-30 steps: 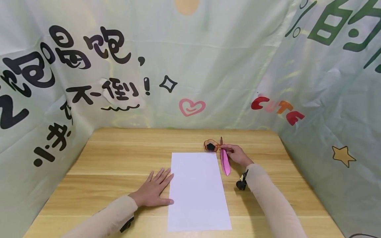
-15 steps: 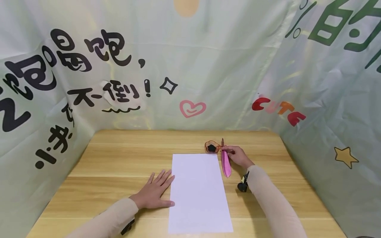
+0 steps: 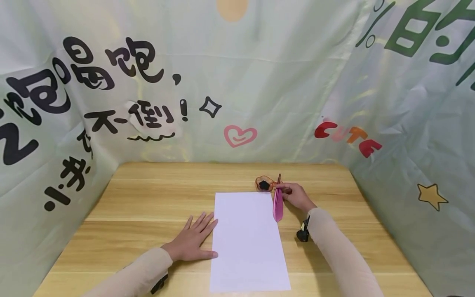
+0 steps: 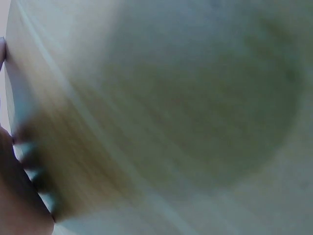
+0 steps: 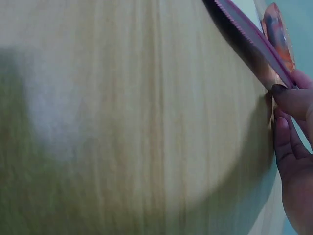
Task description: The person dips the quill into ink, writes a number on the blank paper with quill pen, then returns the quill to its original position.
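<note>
A white sheet of paper (image 3: 248,243) lies on the wooden table. My left hand (image 3: 191,239) rests flat with fingers spread, its thumb and fingertips at the paper's left edge. Past the far right corner, my right hand (image 3: 295,196) pinches a slim pink object (image 3: 278,206) with a dark narrow end; its near end lies over the paper's right edge. A finely toothed pink edge shows in the right wrist view. Beside the fingertips is an orange see-through item (image 3: 264,184) with a dark middle; whether it joins the pink object I cannot tell.
The wooden table (image 3: 159,181) is walled on the left, back and right by a pale printed cloth (image 3: 282,90). A black wrist camera (image 3: 302,233) hangs under the right wrist. The left wrist view is mostly blurred table.
The near end of the pink object has swung left, from beside the paper to over its right edge. My left hand stays in place on the paper.
</note>
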Demonstrator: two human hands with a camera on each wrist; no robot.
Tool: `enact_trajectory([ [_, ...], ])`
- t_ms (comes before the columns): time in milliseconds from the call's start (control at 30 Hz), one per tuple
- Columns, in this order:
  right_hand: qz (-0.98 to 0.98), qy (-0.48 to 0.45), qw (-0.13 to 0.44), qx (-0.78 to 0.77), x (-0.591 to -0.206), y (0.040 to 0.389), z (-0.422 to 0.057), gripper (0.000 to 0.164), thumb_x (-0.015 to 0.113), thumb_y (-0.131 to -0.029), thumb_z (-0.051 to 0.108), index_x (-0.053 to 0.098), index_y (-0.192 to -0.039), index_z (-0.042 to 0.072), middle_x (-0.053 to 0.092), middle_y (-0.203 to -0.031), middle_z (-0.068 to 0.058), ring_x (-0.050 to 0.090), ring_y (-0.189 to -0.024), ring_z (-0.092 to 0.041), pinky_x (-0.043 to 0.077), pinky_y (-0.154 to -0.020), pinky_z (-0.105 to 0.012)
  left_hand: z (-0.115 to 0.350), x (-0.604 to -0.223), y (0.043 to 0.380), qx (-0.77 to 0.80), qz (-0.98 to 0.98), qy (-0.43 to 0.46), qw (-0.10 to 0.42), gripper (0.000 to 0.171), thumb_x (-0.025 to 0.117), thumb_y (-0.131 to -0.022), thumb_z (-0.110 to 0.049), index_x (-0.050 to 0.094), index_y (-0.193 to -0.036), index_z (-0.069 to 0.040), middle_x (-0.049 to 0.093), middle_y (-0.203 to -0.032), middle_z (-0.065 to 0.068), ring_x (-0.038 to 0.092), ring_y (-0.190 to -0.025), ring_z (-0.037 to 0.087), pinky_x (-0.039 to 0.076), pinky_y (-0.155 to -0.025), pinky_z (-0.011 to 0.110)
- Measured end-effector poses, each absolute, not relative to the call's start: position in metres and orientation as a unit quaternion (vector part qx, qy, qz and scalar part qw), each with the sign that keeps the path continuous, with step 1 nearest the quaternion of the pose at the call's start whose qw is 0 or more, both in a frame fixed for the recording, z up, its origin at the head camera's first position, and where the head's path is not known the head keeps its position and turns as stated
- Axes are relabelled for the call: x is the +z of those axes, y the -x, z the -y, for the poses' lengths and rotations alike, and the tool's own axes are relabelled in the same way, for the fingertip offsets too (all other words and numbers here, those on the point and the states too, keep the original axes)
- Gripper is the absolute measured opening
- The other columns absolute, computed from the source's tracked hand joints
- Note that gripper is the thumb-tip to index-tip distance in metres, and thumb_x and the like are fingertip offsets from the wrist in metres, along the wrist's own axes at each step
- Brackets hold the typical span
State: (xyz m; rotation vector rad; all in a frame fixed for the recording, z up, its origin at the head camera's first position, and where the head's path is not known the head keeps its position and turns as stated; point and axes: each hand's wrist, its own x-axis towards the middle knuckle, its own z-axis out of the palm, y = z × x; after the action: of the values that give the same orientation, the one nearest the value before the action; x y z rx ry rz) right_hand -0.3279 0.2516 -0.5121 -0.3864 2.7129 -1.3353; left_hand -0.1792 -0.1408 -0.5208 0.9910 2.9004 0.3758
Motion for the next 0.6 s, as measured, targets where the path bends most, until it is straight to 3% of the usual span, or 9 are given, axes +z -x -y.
enact_trajectory([
  [167,-0.889,0.12,0.032,-0.44,-0.5125,0.3266,-0.2481,0.034,0.057,-0.082,-0.005,0.063,-0.112,0.012,0.062,-0.099,-0.013,0.057,-0.079,-0.022,0.052,-0.061,-0.028,0.1415,-0.5224,0.1795,0.125,-0.937,-0.325,0.024,0.092,0.04,-0.075,-0.072,0.017,-0.143,-0.014,0.009,-0.149,0.007,0.009,-0.134,0.032,0.007,-0.1,0.061],
  [333,-0.893,0.131,0.004,-0.431,-0.5126,0.3247,-0.2455,0.033,0.059,-0.08,-0.005,0.064,-0.11,0.009,0.061,-0.104,-0.014,0.058,-0.081,-0.022,0.051,-0.062,-0.028,0.142,-0.5226,0.1797,0.126,-0.937,-0.324,0.025,0.092,0.04,-0.075,-0.072,0.016,-0.143,-0.015,0.008,-0.149,0.006,0.008,-0.135,0.031,0.007,-0.101,0.061],
  [600,-0.901,0.138,-0.03,-0.411,-0.5168,0.3257,-0.244,0.032,0.062,-0.079,-0.004,0.065,-0.107,0.011,0.062,-0.099,-0.011,0.057,-0.078,-0.021,0.05,-0.063,-0.028,0.1411,-0.5191,0.1783,0.126,-0.936,-0.328,0.014,0.092,0.044,-0.075,-0.07,0.019,-0.143,-0.013,0.011,-0.149,0.009,0.012,-0.134,0.034,0.009,-0.1,0.061],
])
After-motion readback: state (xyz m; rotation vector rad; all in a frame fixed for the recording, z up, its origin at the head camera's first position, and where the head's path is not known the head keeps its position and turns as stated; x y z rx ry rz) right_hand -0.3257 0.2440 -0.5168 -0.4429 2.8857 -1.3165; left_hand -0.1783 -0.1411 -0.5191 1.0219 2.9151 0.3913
